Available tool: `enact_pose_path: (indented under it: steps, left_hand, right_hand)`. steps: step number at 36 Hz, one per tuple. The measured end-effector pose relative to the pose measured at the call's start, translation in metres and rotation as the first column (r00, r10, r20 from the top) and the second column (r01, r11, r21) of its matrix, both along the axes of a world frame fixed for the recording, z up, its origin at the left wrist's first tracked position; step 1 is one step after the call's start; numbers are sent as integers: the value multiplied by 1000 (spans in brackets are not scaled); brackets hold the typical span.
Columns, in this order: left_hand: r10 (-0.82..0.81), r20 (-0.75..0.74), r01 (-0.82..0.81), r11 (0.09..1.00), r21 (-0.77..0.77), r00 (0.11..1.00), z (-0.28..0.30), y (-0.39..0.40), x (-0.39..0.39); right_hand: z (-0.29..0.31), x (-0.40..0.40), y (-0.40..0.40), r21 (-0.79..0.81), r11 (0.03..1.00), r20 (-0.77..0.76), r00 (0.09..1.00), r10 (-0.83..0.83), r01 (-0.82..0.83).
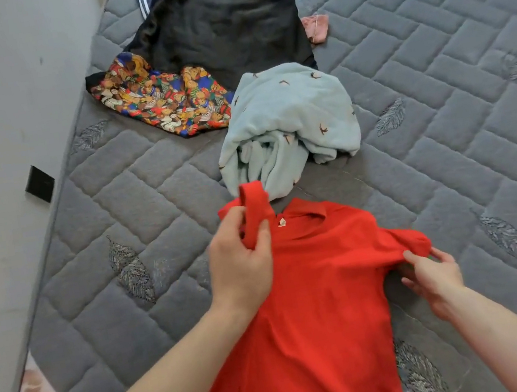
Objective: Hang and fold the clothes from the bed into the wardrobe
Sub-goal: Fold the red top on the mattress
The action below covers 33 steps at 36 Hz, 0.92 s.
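While the red polo shirt (pixel 316 306) lies spread on the grey mattress (pixel 439 97) at lower centre of the frame, your left hand (pixel 240 260) grips its bunched sleeve. Right of it, your right hand (pixel 433 276) pinches the other sleeve. Above: patterned garment (pixel 162 99) upper left, black garment (pixel 222 27), pale blue fleece (pixel 289 122) centre, pink cloth (pixel 316 27).

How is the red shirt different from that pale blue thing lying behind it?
The red shirt is plain and spread fairly flat; the pale blue garment is fluffy, dotted with small dark motifs and bunched in a heap. The left hand and right hand grip the shirt; nobody touches the blue one. Both lie on the grey mattress.
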<state>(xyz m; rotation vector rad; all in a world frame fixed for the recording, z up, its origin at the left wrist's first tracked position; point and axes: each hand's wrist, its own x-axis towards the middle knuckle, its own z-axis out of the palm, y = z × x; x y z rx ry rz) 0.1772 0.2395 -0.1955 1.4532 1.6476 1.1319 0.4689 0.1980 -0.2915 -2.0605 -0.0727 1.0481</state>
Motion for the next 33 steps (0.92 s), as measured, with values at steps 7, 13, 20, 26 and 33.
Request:
enact_pose_path:
  steps: [7,13,20,26,33]
  left_hand:
    - [-35,14,36,997,-64,999,5,-10,108]
    - [-454,20,392,744,-540,891,-29,-34,177]
    - [-369,-221,244,862,-445,903,-51,-109,99]
    - [-404,-501,-22,761,-648,765,-68,-188,-15]
    - [-668,-563,-4,643,-766,487,-91,-237,-84]
  right_hand:
    - [1,18,-37,-45,999,-54,998,13,-15]
    - [0,34,-81,-90,990,-56,993,101,-105]
    - [-3,21,-135,-161,887,-30,900,434,-433]
    - [-8,-16,-175,-141,826,-109,837,536,-547]
    - [-10,-41,-213,-157,791,-165,806,569,-591]
